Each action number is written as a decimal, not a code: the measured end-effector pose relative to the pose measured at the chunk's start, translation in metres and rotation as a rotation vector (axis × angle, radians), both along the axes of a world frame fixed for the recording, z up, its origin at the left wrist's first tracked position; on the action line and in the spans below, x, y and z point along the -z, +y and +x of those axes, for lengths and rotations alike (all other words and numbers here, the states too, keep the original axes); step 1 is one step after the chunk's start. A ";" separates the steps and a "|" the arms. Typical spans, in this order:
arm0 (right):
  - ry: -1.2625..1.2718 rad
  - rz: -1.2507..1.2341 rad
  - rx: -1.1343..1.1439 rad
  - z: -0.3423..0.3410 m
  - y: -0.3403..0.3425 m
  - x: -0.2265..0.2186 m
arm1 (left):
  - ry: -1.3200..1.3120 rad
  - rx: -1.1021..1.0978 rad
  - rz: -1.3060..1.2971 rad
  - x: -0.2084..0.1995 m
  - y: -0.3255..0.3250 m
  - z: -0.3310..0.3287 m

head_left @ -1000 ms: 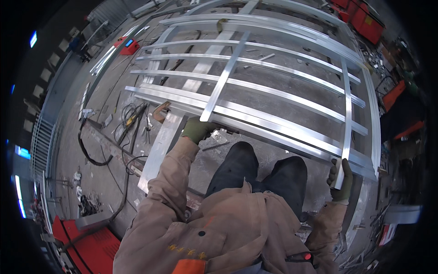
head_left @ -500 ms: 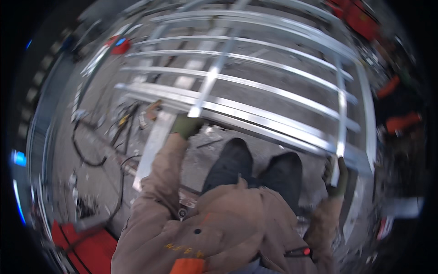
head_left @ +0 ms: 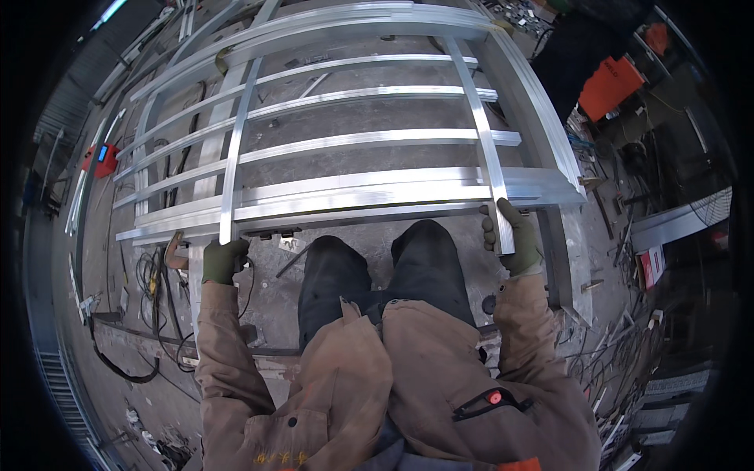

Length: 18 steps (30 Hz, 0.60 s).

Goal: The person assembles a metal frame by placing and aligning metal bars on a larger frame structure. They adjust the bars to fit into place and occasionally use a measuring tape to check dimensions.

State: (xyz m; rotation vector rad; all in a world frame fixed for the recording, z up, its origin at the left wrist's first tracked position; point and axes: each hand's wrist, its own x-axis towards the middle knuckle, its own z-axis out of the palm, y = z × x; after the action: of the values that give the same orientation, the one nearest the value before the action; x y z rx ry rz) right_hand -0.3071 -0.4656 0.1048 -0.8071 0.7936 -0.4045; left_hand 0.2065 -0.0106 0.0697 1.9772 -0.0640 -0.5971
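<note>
View has swung since a second ago: long rails slanted down to the right then, near level now; the red case formerly at lower left is out of sight. Both hands keep to the same bar ends.

Left hand, green-gloved: fingers curled, touching the near end of the left crossbar; cannot tell whether this grip wraps the metal. Right hand: grip closed around the near end of the right crossbar, thumb on one side, fingers on the other. Both crossbars lie over the rails.

Around, left to right: red machine on the floor; black hose, looped; orange-brown clamp just beside the left hand, near the rail ends; wearer's legs between the hands, close to the near rail; side beam beyond the rails' right ends; dark-clothed person; orange box beside that person.
</note>
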 end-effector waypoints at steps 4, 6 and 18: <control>-0.016 0.021 -0.002 -0.020 -0.016 0.004 | 0.047 0.015 -0.003 -0.004 0.005 0.006; 0.005 -0.008 0.001 -0.029 -0.025 0.008 | 0.063 0.006 -0.030 -0.003 0.009 0.008; 0.002 0.000 -0.001 -0.062 -0.056 0.005 | 0.046 0.017 -0.035 0.008 0.013 0.017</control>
State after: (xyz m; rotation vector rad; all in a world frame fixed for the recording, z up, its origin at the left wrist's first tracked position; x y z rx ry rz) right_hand -0.3686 -0.5214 0.0996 -0.8081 0.7952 -0.4023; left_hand 0.2237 0.0027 0.0622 1.9296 -0.0630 -0.6477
